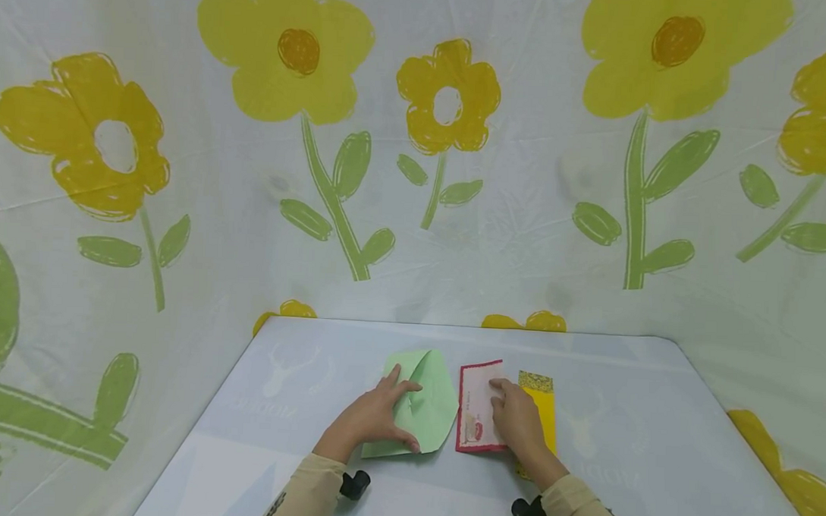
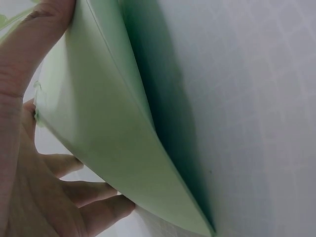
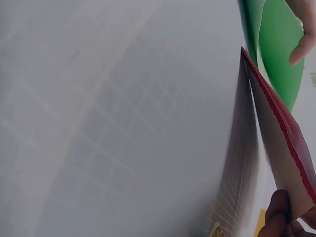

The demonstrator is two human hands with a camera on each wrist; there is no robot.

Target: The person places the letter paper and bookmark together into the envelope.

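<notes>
A light green paper envelope (image 1: 438,411) bulges up off the table under my left hand (image 1: 378,415). The thumb lies at its near edge while the other fingers spread towards its far side. In the left wrist view, the envelope (image 2: 113,133) stands between the thumb and the fingers, its edge raised over a dark shadow. My right hand (image 1: 519,421) pinches a pale pink card with a red border (image 1: 476,404) at its right side. That card's left edge is close to the envelope's right end. In the right wrist view, the card (image 3: 279,133) is tilted, its corner by the envelope.
A yellow packet with a gold patterned end (image 1: 536,381) lies partly hidden under my right hand and wrist. All of it rests on a pale table (image 1: 296,466) with faint printing. A white curtain with yellow flowers (image 1: 523,239) hangs behind the table.
</notes>
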